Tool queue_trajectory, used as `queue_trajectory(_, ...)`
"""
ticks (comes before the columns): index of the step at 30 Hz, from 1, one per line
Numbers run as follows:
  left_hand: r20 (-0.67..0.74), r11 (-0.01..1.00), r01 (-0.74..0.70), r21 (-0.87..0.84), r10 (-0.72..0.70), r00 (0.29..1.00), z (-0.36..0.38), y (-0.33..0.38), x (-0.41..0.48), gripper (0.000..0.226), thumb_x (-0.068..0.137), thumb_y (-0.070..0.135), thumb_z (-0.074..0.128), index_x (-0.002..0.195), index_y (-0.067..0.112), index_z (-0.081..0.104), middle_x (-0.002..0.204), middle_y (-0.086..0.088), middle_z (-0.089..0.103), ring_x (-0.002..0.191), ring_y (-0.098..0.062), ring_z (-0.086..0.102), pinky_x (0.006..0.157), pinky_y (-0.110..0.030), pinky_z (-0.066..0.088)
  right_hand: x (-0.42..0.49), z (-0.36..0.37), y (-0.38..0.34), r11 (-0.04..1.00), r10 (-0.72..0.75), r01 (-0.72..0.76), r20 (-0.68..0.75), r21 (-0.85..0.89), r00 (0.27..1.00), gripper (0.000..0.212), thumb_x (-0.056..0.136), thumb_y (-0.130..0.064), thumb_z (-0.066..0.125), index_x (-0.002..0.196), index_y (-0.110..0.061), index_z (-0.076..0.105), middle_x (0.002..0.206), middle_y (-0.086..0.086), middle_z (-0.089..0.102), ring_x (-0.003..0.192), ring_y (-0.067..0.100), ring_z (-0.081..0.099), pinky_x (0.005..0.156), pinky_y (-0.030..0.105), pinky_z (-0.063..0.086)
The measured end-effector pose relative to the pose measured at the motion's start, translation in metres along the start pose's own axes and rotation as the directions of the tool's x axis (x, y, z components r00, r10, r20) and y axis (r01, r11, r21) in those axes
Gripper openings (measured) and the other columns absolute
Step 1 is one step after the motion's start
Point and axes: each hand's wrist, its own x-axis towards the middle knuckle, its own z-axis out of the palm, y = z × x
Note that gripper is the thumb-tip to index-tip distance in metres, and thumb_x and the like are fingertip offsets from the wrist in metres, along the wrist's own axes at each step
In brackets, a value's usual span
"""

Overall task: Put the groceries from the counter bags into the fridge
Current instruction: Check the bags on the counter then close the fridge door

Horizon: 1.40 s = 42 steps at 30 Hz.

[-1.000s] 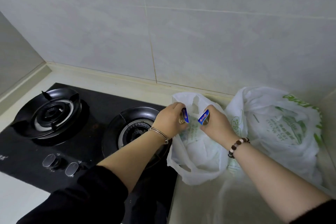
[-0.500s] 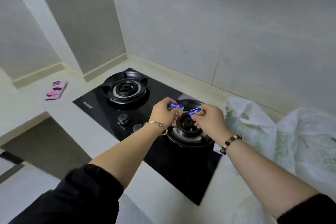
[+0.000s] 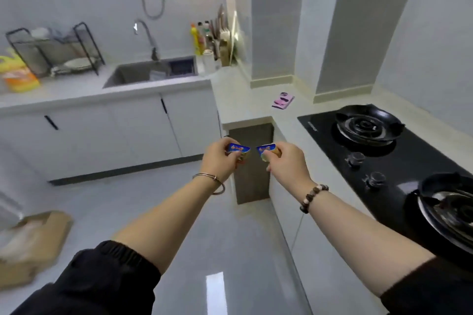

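My left hand (image 3: 220,158) grips a small cup with a blue foil lid (image 3: 238,149), held out over the floor. My right hand (image 3: 286,161) grips a second small blue-lidded cup (image 3: 266,149) a hand's width to the right of the first. Both cups are mostly hidden by my fingers, with only lids and a bit of yellowish body showing. The counter bags and the fridge are out of view.
A black gas hob (image 3: 384,158) with two burners lies on the counter at right. A pink object (image 3: 282,101) sits on the corner counter. Beyond are a sink (image 3: 151,71), a dish rack (image 3: 53,51) and bottles (image 3: 202,38). A cardboard box (image 3: 33,245) stands on the floor at left.
The view has swung left from the white bags past the hob to the sink side of the kitchen. Both hands kept hold of their cups and moved off the counter over the floor.
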Motion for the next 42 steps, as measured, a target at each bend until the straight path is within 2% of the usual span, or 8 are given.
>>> queue_trajectory(7,-0.334,0.997,0.065,0.05,-0.045,0.942,-0.182,-0.043,-0.057,0.007,0.09,0.009,0.058,0.095,0.013,0.059,0.086,-0.003,0.064,0.062,-0.01,0.061,0.055,-0.02,0.053,-0.024,0.134,-0.127,0.932,-0.352,0.342,0.078,0.123,0.933,0.015,0.086,-0.007,0.062,0.071,-0.004,0.061,0.07,0.002,0.053,0.065,0.016,0.047,0.055,0.013,0.032)
queue_trajectory(11,-0.502,0.99,0.086,0.113,-0.017,0.865,-0.263,-0.041,-0.087,0.01,0.09,0.012,0.059,0.101,0.013,0.058,0.087,0.001,0.06,0.065,-0.009,0.058,0.051,-0.014,0.048,-0.037,0.184,-0.194,0.834,-0.507,0.455,0.109,0.31,0.855,0.007,0.086,-0.009,0.064,0.08,-0.005,0.064,0.071,0.004,0.059,0.063,0.014,0.05,0.054,0.013,0.037)
queue_trajectory(21,-0.803,0.948,0.171,0.267,0.121,0.583,-0.395,-0.025,-0.162,0.008,0.086,0.01,0.064,0.091,0.016,0.063,0.081,0.003,0.066,0.076,-0.013,0.066,0.07,-0.035,0.057,-0.06,0.276,-0.327,0.556,-0.791,0.572,0.172,0.603,0.587,0.004,0.086,-0.015,0.064,0.09,-0.015,0.063,0.081,0.0,0.063,0.073,0.019,0.06,0.067,0.045,0.053)
queue_trajectory(26,-0.874,0.918,0.263,0.297,0.15,0.463,-0.445,-0.026,-0.203,0.011,0.087,0.011,0.063,0.092,0.021,0.064,0.085,0.004,0.068,0.078,-0.011,0.067,0.069,-0.029,0.056,-0.086,0.298,-0.376,0.389,-0.895,0.664,0.092,0.638,0.436,0.005,0.086,-0.009,0.065,0.089,-0.012,0.063,0.078,-0.005,0.059,0.07,0.003,0.053,0.063,0.013,0.041)
queue_trajectory(31,-0.937,0.915,0.344,0.211,0.089,0.339,-0.519,-0.063,-0.256,0.023,0.086,0.004,0.055,0.097,0.021,0.065,0.101,-0.006,0.064,0.084,-0.023,0.067,0.077,-0.042,0.056,-0.116,0.323,-0.416,0.297,-0.946,0.75,0.077,0.591,0.314,0.009,0.085,-0.004,0.064,0.092,-0.01,0.064,0.086,0.004,0.062,0.074,0.013,0.055,0.065,0.007,0.04)
queue_trajectory(35,-0.909,0.853,0.502,0.141,-0.09,0.407,-0.579,-0.096,-0.29,0.03,0.082,-0.004,0.053,0.1,0.018,0.065,0.099,-0.012,0.066,0.073,-0.024,0.063,0.072,-0.038,0.057,-0.145,0.35,-0.451,0.329,-0.944,0.8,0.144,0.502,0.298,0.015,0.085,-0.002,0.06,0.093,-0.012,0.067,0.084,0.0,0.053,0.071,0.014,0.049,0.064,0.007,0.036)
queue_trajectory(39,-0.73,0.701,0.678,0.22,-0.343,0.591,-0.622,-0.114,-0.303,0.027,0.078,0.001,0.065,0.102,0.014,0.065,0.087,-0.01,0.068,0.059,-0.017,0.059,0.057,-0.028,0.054,-0.177,0.39,-0.493,0.459,-0.86,0.8,0.42,0.386,0.291,0.019,0.087,-0.008,0.058,0.101,-0.017,0.067,0.09,0.001,0.059,0.079,0.017,0.055,0.067,0.025,0.04)
queue_trajectory(42,-0.592,0.627,0.736,0.255,-0.5,0.632,-0.644,-0.126,-0.304,0.021,0.079,-0.001,0.061,0.096,0.009,0.068,0.078,-0.012,0.068,0.047,-0.011,0.059,0.047,-0.02,0.052,-0.197,0.419,-0.517,0.521,-0.745,0.816,0.599,0.25,0.293,0.023,0.081,-0.013,0.066,0.104,-0.014,0.066,0.086,-0.001,0.058,0.078,0.016,0.055,0.066,0.027,0.043)
